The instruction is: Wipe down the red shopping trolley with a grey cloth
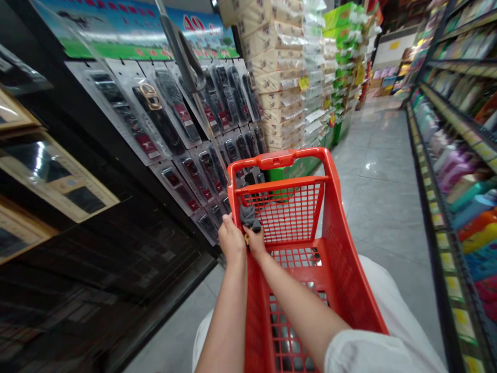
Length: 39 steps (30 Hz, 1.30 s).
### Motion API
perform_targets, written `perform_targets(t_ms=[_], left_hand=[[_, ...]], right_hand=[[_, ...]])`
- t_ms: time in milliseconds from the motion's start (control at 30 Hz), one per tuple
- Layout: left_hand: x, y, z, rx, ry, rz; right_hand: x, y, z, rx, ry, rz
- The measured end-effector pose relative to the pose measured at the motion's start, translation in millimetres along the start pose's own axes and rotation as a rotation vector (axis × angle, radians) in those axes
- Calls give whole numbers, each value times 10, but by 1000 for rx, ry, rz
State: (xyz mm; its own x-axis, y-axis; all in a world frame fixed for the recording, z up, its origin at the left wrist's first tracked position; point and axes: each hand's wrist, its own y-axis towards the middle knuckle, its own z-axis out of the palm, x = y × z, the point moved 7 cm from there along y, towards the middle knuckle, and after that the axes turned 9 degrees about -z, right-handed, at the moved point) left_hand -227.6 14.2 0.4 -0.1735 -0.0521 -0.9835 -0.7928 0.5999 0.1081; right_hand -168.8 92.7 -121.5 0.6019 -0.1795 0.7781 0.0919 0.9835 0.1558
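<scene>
A red plastic rolling shopping basket [351,264] with mesh panels fills the lower middle of the view. From its far left corner rises a pull handle [179,49] with a grey grip on a metal rod. My left hand [232,241] is closed on the basket's left wall from outside, its fingertips partly hidden. Inside the basket, against that same wall, my right hand [256,241] pinches a bunched dark grey cloth [249,213]. A small yellow bit shows beside my right fingers; I cannot make out what it is.
Packaged belts [161,116] hang on a display at the left, beside framed boxes [58,176]. Stacked cartons [277,77] stand behind the basket. Shelves of bottles [454,160] line the right side. A grey tiled floor [382,197] runs down the aisle.
</scene>
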Motion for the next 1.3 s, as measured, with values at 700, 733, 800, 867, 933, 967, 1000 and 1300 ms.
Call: perform_targets(t_ms=[700,733,800,867,933,967,1000,1300], left_hand=[[34,7,-82,-19,-111,-10],[37,8,-83,-21,-112,-16],[33,6,-83,-22,-113,-22],[13,-3,-85,-20,-107,-13],[-11,-14,-95,-26,-98,1],[-20,-20,-103,-33,-97,5],[-27,-25,-112,-40,-99,7],[-76,-50,-107,-45,-51,53]], right_hand=[[356,-136,221,114,46,144],[161,-222,46,45,26,216],[-223,-428,-301,-85,-53,370],[-444,-577,-510,-165,-118,441],[-455,-595,-483,-173,-98,444],[-384,-552,-377,-142,-51,423],[-270,-484,-231,-97,7,390],[103,-384,28,88,72,142]])
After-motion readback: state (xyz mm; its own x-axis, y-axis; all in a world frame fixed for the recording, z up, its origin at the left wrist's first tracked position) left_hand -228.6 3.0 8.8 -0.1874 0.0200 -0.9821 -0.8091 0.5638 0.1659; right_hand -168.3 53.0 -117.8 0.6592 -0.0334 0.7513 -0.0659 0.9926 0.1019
